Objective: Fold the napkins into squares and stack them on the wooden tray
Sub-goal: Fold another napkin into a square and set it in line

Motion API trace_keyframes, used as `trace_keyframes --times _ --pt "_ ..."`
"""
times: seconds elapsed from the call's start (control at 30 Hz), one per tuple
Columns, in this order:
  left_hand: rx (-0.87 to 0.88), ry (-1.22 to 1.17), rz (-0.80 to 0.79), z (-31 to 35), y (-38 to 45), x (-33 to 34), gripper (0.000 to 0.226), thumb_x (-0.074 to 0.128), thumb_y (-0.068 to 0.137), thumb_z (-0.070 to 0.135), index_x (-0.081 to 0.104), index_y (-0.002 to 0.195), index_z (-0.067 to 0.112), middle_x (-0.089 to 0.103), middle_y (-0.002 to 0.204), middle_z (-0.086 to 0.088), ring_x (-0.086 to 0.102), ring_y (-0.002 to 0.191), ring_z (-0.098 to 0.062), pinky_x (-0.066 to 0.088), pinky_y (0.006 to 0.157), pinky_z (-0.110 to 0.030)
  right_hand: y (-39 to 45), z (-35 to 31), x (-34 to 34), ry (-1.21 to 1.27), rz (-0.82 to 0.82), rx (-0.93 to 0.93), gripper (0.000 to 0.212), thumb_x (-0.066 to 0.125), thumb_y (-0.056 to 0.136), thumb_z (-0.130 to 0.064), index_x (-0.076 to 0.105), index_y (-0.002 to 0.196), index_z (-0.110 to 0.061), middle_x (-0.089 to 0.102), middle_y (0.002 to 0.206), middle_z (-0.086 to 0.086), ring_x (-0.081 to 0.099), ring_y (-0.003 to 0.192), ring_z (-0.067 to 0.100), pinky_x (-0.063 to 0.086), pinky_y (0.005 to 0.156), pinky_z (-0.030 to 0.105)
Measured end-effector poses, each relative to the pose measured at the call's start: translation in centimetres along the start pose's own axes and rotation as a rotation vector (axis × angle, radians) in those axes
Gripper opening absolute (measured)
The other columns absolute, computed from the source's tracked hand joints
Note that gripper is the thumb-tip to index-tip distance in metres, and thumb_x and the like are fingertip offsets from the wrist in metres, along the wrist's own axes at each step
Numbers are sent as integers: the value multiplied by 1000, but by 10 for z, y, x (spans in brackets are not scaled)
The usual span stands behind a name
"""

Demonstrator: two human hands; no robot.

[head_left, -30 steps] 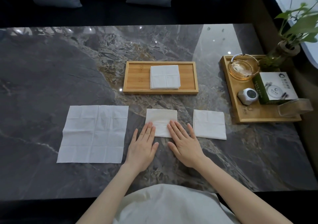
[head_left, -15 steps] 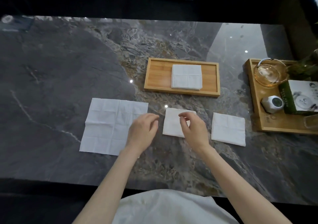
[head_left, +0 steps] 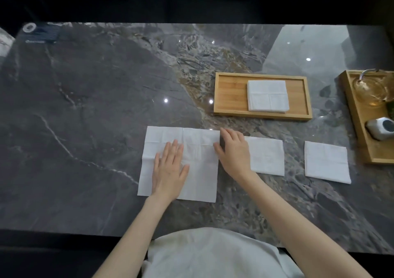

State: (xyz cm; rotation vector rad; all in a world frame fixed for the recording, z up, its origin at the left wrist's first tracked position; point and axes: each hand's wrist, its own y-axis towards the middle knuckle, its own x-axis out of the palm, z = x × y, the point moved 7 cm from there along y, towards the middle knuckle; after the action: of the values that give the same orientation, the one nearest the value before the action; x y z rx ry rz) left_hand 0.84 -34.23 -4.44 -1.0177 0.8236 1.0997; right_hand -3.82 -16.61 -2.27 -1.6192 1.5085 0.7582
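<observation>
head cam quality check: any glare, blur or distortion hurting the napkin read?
Head view: small ceiling-light glints on the marble table and a pale reflected patch at far right, none on the unfolded napkin. Wide-angle bowing curves the table's far edge. Overall dim and soft; napkin creases faint but readable. Left hand and right hand are sharp, without motion smear.

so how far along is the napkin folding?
Done: folded napkins stacked on the wooden tray. Two folded squares lie on the table, not yet stacked. In hand: left hand flat on the unfolded napkin, right hand at its right edge. Left: fold it, stack all three.
</observation>
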Motion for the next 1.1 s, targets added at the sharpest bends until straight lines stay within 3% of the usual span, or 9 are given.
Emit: trace_keyframes --times 0.1,0.2,0.33,0.43,0.53,0.67,0.8,0.93,1.1 --pt "3 86 -67 -12 -4 15 69 0 78 54 -14 139 24 -16 148 9 -19 136 -9 -14 109 -34 6 0 20 -223 -72 -5 61 37 96 -38 17 147 -10 20 155 7 14 141 25 15 113 39" --pt "5 102 -82 -17 -4 19 71 -1 77 56 -17 138 23 -20 148 8 -20 135 -10 -17 108 -34 5 0 32 -309 -98 -4 62 36 95 -39 14 147 -13 13 157 7 8 142 25 10 114 41" --pt "6 107 -92 -16 -4 20 72 -7 73 56 -21 136 25 -26 145 8 -27 131 -12 -17 108 -37 0 -5 32 -235 -3 -4 51 45 94 -32 34 141 -15 28 152 10 19 140 27 17 111 42" --pt "10 93 -91 -17 -4 22 71 -7 73 56 -23 135 25 -26 145 9 -28 131 -9 -17 108 -38 -3 -12 26 -122 114 -39 30 58 88 -18 60 116 -9 52 133 14 40 127 32 32 101 43" --pt "10 114 -113 -17 -3 23 69 -5 77 57 -26 134 25 -26 148 7 -28 132 -10 -15 109 -40 -3 -13 21 26 111 11 13 60 86 -14 64 92 -3 60 108 9 50 106 26 39 87 37" --pt "-1 31 -101 -10 0 6 63 30 93 42 4 144 18 -4 156 -1 -9 141 -16 -2 113 -42 -2 -21 16 165 42 37 13 59 85 -16 53 75 -12 50 77 1 47 75 19 32 65 28" --pt "104 -227 122 11 12 -40 56 50 88 20 28 139 13 19 152 -9 11 140 -21 11 113 -35 -7 -37 7 196 21 -7 13 61 84 -16 56 74 -10 54 69 0 49 66 18 32 62 28" --pt "363 -234 115 34 29 -68 66 52 79 1 30 139 20 31 148 -1 16 140 -15 8 113 -37 -14 -54 4 187 -49 -97 13 62 85 -19 59 78 -9 55 69 -2 48 63 15 33 55 23" --pt "367 -69 49 36 42 -72 34 52 84 9 56 116 20 64 115 0 51 111 -18 4 114 -36 -20 -61 1 190 -80 -131 14 63 84 -22 61 83 -8 60 72 1 54 68 19 42 61 28"
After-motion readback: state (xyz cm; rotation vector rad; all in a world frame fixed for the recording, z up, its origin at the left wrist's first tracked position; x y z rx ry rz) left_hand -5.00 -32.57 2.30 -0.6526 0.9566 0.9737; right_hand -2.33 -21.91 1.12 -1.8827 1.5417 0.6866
